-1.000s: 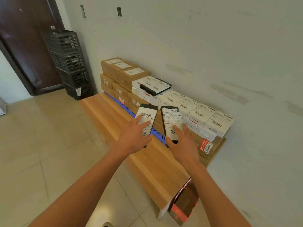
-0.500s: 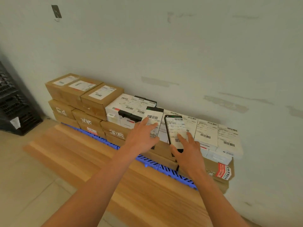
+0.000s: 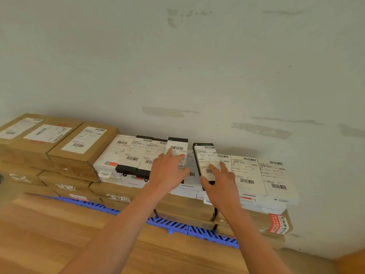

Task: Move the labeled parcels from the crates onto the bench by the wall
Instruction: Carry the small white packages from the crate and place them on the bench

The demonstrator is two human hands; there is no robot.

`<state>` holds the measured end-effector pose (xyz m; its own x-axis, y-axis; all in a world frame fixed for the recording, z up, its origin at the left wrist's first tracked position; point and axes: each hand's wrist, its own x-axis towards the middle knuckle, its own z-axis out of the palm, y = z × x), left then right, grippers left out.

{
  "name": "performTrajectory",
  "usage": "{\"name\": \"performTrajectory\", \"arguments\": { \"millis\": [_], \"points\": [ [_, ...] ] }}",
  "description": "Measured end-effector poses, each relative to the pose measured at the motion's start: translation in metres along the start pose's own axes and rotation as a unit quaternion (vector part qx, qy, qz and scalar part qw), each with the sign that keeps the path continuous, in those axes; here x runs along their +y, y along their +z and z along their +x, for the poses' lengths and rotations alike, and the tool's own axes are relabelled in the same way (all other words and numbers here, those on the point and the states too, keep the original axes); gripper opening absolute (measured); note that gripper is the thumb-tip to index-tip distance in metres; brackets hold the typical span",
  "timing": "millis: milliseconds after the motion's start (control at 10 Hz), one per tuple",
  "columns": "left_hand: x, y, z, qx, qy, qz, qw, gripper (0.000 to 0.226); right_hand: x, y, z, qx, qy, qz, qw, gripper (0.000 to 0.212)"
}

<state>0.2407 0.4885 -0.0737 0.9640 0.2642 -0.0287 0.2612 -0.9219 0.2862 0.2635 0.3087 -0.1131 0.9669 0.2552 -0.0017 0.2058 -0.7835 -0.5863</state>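
Note:
My left hand [image 3: 167, 172] grips a slim black parcel [image 3: 177, 147] with a white barcode label, held over the stacked parcels beside two similar black ones. My right hand [image 3: 221, 178] grips a second slim black labeled parcel [image 3: 205, 155], held just above the white boxes [image 3: 262, 175]. Both parcels lie flat, label up, with my fingers on top. The wooden bench [image 3: 59, 234] runs along the wall and carries the stack.
Brown cardboard boxes [image 3: 79, 147] with shipping labels are piled at the left of the bench, more under the white ones. A blue plastic strip [image 3: 173, 226] lies along the stack's foot. The pale wall [image 3: 197, 66] rises directly behind.
I have come closer to the bench and both hands have carried their parcels forward, from in front of the stack to over its top. The black crates have left the view.

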Motion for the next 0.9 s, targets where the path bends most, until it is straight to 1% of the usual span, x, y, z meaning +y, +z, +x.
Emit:
{"name": "performTrajectory", "arguments": {
  "millis": [200, 400, 600, 700, 800, 900],
  "points": [
    [-0.024, 0.018, 0.025, -0.01, 0.045, 0.01, 0.999, 0.055, -0.018, 0.025, 0.015, 0.01, 0.035, -0.021, 0.999, 0.056],
    [-0.046, 0.04, 0.03, -0.014, 0.088, 0.038, 0.995, 0.055, -0.039, 0.049, 0.018, 0.02, 0.066, -0.024, 0.997, 0.053],
    [-0.069, 0.045, 0.037, -0.009, 0.16, 0.038, 0.986, 0.048, -0.052, 0.063, 0.017, -0.007, 0.053, -0.037, 0.998, 0.045],
    [-0.079, 0.044, 0.044, -0.003, 0.193, 0.073, 0.978, 0.045, -0.052, 0.064, 0.017, -0.017, 0.05, -0.065, 0.997, 0.046],
    [-0.084, 0.037, 0.043, -0.008, 0.213, 0.089, 0.973, 0.044, -0.051, 0.061, 0.016, -0.019, 0.045, -0.097, 0.994, 0.047],
    [-0.086, 0.03, 0.043, 0.001, 0.229, 0.093, 0.969, 0.044, -0.058, 0.054, 0.015, 0.002, 0.028, -0.105, 0.994, 0.049]
  ]
}}
